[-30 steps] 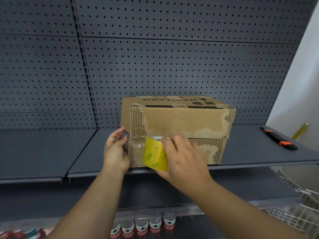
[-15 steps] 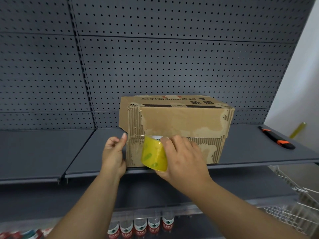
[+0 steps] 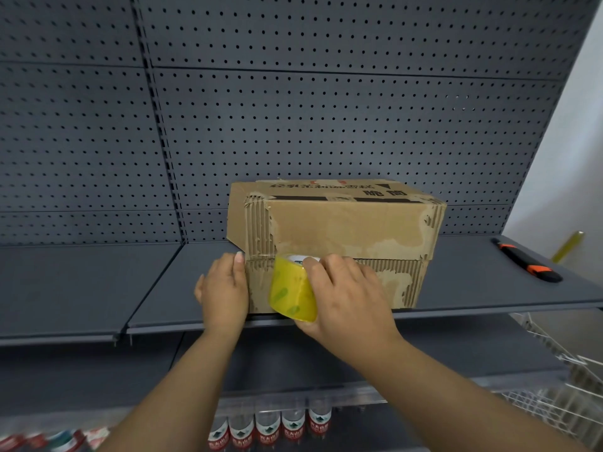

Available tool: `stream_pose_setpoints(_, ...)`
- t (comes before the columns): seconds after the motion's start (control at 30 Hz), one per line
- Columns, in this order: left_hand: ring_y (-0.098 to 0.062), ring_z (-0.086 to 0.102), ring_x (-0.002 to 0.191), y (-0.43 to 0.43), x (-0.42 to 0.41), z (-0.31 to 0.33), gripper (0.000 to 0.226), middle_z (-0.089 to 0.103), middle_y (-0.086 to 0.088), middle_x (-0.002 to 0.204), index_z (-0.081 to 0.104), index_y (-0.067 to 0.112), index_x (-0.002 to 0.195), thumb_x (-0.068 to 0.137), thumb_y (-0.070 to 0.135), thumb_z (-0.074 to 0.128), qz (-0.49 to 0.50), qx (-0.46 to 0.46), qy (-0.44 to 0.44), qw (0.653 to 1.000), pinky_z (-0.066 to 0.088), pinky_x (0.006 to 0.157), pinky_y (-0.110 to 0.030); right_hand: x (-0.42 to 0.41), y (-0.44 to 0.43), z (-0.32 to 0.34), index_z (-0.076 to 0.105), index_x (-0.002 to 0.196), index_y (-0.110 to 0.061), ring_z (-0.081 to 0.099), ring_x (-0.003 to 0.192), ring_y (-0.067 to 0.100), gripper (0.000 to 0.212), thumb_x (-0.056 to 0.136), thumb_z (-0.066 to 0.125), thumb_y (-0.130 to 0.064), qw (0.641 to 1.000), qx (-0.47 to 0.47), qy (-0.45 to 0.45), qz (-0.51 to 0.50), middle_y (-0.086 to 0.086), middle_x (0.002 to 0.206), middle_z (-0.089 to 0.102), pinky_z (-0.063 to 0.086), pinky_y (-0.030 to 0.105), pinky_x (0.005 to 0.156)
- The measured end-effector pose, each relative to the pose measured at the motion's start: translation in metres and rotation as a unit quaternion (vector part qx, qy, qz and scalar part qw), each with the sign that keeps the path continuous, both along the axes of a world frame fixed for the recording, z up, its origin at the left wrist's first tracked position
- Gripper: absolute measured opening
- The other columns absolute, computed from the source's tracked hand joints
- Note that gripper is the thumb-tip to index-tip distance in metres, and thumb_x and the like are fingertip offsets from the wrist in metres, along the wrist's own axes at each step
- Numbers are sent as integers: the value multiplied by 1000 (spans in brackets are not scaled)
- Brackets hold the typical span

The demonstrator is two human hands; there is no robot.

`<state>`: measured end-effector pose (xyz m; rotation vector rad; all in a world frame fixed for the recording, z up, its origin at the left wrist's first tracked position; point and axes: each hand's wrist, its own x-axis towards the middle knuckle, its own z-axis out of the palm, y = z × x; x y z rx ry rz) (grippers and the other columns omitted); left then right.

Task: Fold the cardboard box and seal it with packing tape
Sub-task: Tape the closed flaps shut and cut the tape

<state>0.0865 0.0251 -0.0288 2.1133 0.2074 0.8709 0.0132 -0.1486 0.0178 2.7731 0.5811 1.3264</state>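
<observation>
A worn brown cardboard box (image 3: pixel 352 230) stands on the grey shelf (image 3: pixel 98 288), its front flaps folded shut along a horizontal seam. My right hand (image 3: pixel 346 298) grips a yellowish roll of packing tape (image 3: pixel 292 290) held against the lower left of the box's front. A short clear strip runs from the roll to the box's left corner. My left hand (image 3: pixel 225 288) lies flat against that left corner, fingers together, pressing the tape end.
A black and orange utility knife (image 3: pixel 527 264) lies on the shelf at the right. Pegboard backs the shelf. A white wire basket (image 3: pixel 561 386) sits at lower right. Water bottles (image 3: pixel 270 425) stand on a lower shelf.
My left hand has moved from open beside the box to flat against its left corner, pressing the loose tape end down. The roll has stayed nearly in place.
</observation>
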Motion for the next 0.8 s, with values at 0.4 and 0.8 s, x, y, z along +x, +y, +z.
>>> stream_pose_setpoints(0.4,-18,45,87,-5,-10,7,31,49,9,76,44,23,94,97,48,27,-21,-116,141,983,20,102,-43,-2,2,-3,45,110,-17,60,74,24,77,50,75,-56,1000,-6,3,-3,4,85,59,50,35,63)
stream_pose_setpoints(0.8,-25,51,116,-4,-5,-4,35,54,-7,126,48,16,124,98,35,34,-90,-301,112,943,42,100,-42,-11,6,-7,44,109,-18,59,72,24,78,49,76,-55,1000,0,15,-3,3,82,58,50,34,65)
